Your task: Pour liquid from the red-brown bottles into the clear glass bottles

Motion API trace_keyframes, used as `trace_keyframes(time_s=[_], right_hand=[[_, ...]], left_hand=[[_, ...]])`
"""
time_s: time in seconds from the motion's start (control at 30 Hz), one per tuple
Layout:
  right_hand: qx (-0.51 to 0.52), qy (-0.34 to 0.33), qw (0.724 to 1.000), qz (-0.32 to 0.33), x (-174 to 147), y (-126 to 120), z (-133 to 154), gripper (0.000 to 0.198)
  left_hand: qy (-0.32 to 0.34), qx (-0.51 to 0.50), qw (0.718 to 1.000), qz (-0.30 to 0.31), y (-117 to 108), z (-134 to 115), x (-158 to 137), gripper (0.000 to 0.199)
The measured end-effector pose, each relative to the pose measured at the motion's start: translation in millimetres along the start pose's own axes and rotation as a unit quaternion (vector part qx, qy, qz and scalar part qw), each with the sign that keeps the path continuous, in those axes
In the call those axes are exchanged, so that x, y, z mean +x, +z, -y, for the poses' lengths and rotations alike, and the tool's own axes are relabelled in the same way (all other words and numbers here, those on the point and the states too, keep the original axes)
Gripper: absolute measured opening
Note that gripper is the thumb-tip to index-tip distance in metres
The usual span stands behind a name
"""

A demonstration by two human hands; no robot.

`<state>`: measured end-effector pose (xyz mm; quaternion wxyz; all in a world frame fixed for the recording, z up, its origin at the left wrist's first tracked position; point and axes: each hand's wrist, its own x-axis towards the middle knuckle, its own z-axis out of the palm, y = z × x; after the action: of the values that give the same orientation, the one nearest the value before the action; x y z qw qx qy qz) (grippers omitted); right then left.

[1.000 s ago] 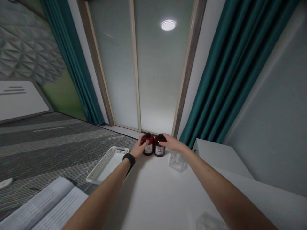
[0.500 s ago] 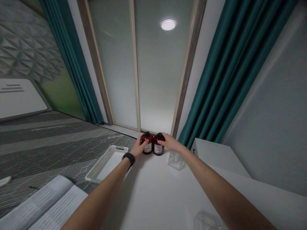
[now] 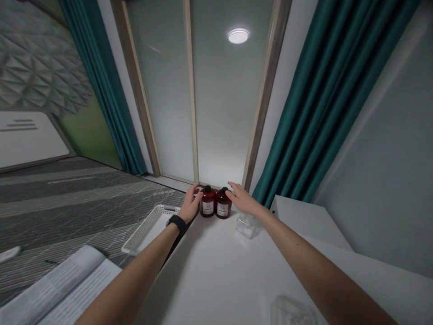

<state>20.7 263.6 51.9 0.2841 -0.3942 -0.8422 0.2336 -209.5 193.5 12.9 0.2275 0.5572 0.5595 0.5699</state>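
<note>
Two dark red bottles with black caps and white labels stand upright side by side at the far end of the white table (image 3: pixel 209 271). My left hand (image 3: pixel 190 205), a dark watch on its wrist, is beside the left bottle (image 3: pixel 207 197), its fingers apart and curved. To the right, my right hand (image 3: pixel 241 197) has its fingers spread near the right bottle (image 3: pixel 223 198); the thumb overlaps that bottle's edge, and whether it touches I cannot tell. Neither hand is wrapped round a bottle. Just below my right hand sits a clear plastic box (image 3: pixel 246 225).
A white perforated basket (image 3: pixel 135 234) lies left of the table, an open book (image 3: pixel 77 289) nearer me. Another clear container (image 3: pixel 291 311) is at the near edge. A white cabinet (image 3: pixel 304 221) stands at the right, beneath a teal curtain (image 3: pixel 311 113). Frosted sliding doors (image 3: pixel 226 113) rise behind.
Both hands have loosened from the bottles. My left hand has moved left, off the left bottle, and my right fingers have opened and lifted. The bottles stay in place.
</note>
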Motion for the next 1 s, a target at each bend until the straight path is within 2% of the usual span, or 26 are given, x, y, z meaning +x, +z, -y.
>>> trace_keyframes(time_s=[0.23, 0.43, 0.7, 0.8, 1.0], right_hand=[[0.005, -0.037, 0.999, -0.014, -24.6, -10.6, -1.6, 0.044], [0.022, -0.036, 0.998, -0.035, -61.2, -24.6, -17.3, 0.040], [0.022, 0.040, 0.998, -0.054, -111.0, -21.5, -45.2, 0.039], [0.027, 0.050, 0.998, -0.037, -123.5, -16.3, -46.3, 0.037], [0.058, 0.048, 0.997, 0.000, -132.6, -7.0, -36.3, 0.036]], left_hand=[[0.059, 0.028, 0.998, 0.007, -8.2, -28.3, -13.7, 0.038], [0.055, 0.038, 0.997, 0.026, -12.0, -41.7, -43.7, 0.024], [0.024, 0.014, 0.995, 0.097, 24.5, -42.4, -95.5, 0.022], [0.043, 0.050, 0.990, 0.124, 35.8, -38.7, -111.0, 0.019], [0.090, 0.102, 0.975, 0.174, 35.2, -36.0, -125.6, 0.019]])
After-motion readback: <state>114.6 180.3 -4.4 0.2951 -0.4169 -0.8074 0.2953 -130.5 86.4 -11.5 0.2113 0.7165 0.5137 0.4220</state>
